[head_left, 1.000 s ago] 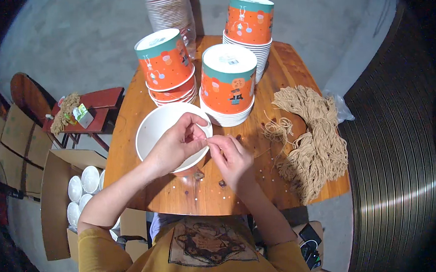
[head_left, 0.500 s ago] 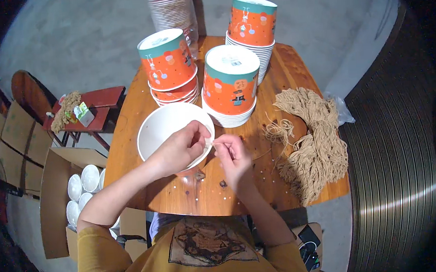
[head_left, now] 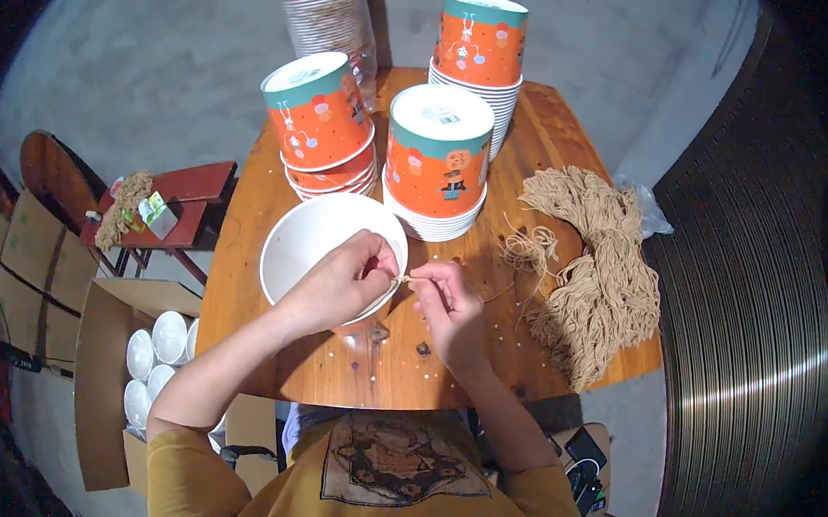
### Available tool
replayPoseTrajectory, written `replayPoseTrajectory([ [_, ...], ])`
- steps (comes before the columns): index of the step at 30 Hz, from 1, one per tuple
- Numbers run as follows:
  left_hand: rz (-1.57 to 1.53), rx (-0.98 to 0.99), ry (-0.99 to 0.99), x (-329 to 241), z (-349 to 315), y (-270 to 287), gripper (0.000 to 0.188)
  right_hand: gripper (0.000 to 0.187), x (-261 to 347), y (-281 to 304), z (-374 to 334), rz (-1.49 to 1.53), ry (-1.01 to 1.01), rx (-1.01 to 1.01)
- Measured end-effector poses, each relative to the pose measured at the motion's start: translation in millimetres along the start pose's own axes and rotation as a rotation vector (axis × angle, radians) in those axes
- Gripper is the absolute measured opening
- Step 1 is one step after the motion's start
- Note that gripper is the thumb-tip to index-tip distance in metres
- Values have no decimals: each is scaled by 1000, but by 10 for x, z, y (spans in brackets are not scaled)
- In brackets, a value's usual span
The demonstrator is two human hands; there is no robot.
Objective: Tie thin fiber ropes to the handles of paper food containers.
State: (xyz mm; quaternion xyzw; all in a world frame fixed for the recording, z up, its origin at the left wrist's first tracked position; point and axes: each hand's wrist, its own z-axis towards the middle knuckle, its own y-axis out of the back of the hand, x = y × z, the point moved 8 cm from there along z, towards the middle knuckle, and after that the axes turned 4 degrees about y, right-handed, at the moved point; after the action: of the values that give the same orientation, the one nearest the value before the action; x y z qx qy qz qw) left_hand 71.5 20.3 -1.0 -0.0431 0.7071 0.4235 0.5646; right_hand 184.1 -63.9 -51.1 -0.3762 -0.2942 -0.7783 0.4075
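A white-lined paper bucket (head_left: 291, 241) stands mouth up near the front of the wooden table. My left hand (head_left: 340, 279) is over its near right rim, fingers pinched on a thin tan cord (head_left: 403, 279) at the rim. Just to the right, my right hand (head_left: 449, 303) pinches the same cord between thumb and forefinger. A small knot or loop seems to sit between the two hands, too small to make out fully. Part of the bucket's near wall is hidden behind my left hand and forearm.
Upside-down orange and green bucket stacks (head_left: 437, 168) stand behind. A tan yarn bundle (head_left: 602, 267) lies at right, beside a loose tangle (head_left: 530, 248). On the floor at left, a cardboard box (head_left: 102, 387) holds white buckets. A red bench (head_left: 186, 191) is beyond it.
My right hand has shifted very slightly down and to the right. The cord between my fingertips shows a little more. The buckets and yarn stay put.
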Motion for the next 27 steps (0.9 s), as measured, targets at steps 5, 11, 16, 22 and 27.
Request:
replayPoseTrajectory([
  [5,-38,34,26,14,-4,-34,9,22,256,-17,58,66,-50,6],
  [11,-10,56,69,-23,-19,-42,9,18,391,33,118,-177,83,-44],
  [16,-103,57,158,34,-32,-72,11,15,419,37,114,-240,129,-61],
  [22,156,-47,-1,-44,-32,39,14,13,351,37,13,-264,138,-41],
  [27,70,-35,4,-26,-107,103,22,13,316,92,20,-205,42,92],
])
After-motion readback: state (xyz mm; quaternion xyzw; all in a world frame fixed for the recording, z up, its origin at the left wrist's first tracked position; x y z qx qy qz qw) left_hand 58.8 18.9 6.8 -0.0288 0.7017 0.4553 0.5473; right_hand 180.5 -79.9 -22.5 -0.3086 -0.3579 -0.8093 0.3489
